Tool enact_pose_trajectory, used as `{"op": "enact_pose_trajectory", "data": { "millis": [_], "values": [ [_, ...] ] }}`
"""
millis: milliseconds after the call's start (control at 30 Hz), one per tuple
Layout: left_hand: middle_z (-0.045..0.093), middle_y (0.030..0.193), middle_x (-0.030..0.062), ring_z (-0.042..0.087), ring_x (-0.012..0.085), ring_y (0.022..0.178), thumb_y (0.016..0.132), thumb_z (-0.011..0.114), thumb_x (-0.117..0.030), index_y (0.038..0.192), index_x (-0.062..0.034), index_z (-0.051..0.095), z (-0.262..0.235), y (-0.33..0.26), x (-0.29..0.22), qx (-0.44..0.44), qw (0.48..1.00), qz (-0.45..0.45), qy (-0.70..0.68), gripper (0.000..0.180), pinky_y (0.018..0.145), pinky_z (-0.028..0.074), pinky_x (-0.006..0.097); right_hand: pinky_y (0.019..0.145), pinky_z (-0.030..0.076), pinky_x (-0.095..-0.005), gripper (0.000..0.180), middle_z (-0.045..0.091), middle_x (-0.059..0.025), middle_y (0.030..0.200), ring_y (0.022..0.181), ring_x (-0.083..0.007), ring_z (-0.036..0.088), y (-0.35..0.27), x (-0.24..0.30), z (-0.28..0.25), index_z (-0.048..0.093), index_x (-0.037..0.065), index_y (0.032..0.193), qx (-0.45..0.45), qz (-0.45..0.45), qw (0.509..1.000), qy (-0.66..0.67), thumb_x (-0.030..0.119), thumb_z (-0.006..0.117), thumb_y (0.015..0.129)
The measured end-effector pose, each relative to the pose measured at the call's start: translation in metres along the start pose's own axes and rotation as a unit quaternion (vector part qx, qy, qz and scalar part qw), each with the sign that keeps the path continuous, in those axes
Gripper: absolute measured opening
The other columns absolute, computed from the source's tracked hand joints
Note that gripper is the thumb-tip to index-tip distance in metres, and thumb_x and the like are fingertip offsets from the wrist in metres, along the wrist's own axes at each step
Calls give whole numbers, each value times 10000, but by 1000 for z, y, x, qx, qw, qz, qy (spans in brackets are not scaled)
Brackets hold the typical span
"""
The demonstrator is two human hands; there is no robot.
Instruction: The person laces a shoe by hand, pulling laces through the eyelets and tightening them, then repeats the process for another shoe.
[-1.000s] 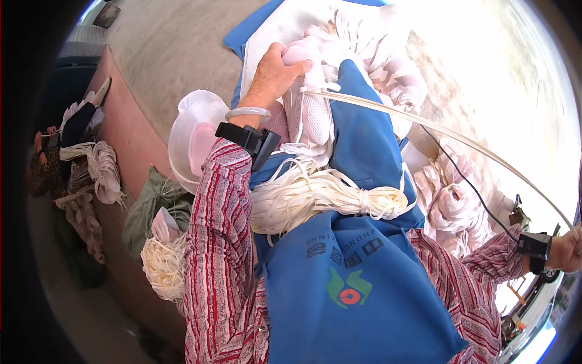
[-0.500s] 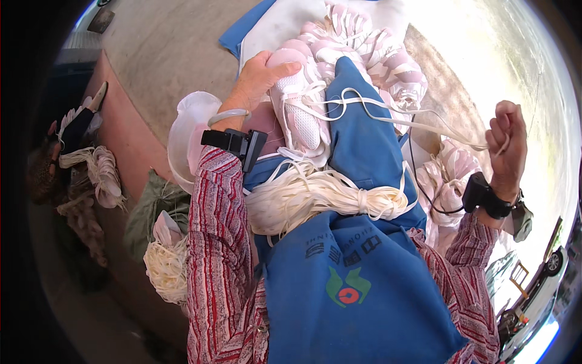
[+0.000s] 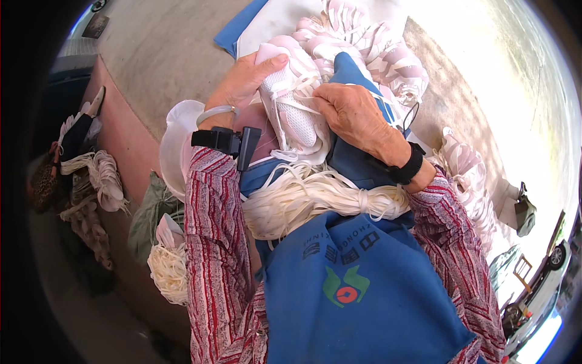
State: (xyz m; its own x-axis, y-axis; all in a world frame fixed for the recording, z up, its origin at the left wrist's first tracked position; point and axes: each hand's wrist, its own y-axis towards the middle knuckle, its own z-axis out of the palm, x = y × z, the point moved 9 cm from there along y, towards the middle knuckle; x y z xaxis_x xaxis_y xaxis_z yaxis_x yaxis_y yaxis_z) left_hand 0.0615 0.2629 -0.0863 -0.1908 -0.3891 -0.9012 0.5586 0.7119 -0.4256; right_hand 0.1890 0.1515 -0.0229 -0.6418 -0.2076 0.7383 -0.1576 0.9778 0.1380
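Shoe upper on your lap, lace bundle nearer you

Your left hand (image 3: 242, 82) lies left of the shoe upper (image 3: 295, 115), right hand (image 3: 354, 115) right; the pile of uppers (image 3: 376, 42) lies behind.

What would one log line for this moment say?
left hand: holds white shoe upper | right hand: fingers on its white lace | lap: white lace bundle, blue apron

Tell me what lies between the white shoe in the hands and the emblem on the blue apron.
In the head view, a bundle of white laces lies across the lap between the white shoe and the blue apron's emblem.
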Motion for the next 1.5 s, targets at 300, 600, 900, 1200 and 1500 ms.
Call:
{"op": "enact_pose_trajectory", "data": {
  "millis": [300,600,900,1200,1500],
  "values": [
    [652,1053,66,610,142,967,868,711,-347,1218,22,582,-9,0,11,-18,999,-5,32,524,832,479,281,591,452,-268,180,609,3,703,655,-87,546,-56,2,1,673,0,940,268,212,870,355,132,551,933],
    [671,1049,131,638,189,955,820,729,-386,1152,57,614,-15,4,5,-87,990,28,103,565,823,503,300,648,480,-274,110,675,-76,768,677,-155,621,-73,45,15,666,-19,933,373,91,859,339,80,632,900],
    [666,754,101,623,145,576,942,555,-392,930,43,637,8,-107,-14,-178,970,-23,167,443,541,501,274,646,498,-373,153,644,-154,914,745,-295,638,-33,-2,-51,700,26,895,-5,95,995,34,140,602,866],
    [623,590,86,559,151,428,930,566,-383,823,41,657,49,-109,9,-165,963,-78,198,447,452,446,299,615,494,-400,159,596,-127,816,705,-322,619,18,16,1,679,36,883,-65,-21,995,-77,190,657,852],
    [593,569,104,566,159,528,866,615,-275,745,43,633,42,-102,18,-180,962,-46,201,341,547,448,325,583,517,-428,144,582,-161,800,674,-338,643,25,25,9,572,14,769,-67,-42,986,-150,145,623,798]
  ]
}}
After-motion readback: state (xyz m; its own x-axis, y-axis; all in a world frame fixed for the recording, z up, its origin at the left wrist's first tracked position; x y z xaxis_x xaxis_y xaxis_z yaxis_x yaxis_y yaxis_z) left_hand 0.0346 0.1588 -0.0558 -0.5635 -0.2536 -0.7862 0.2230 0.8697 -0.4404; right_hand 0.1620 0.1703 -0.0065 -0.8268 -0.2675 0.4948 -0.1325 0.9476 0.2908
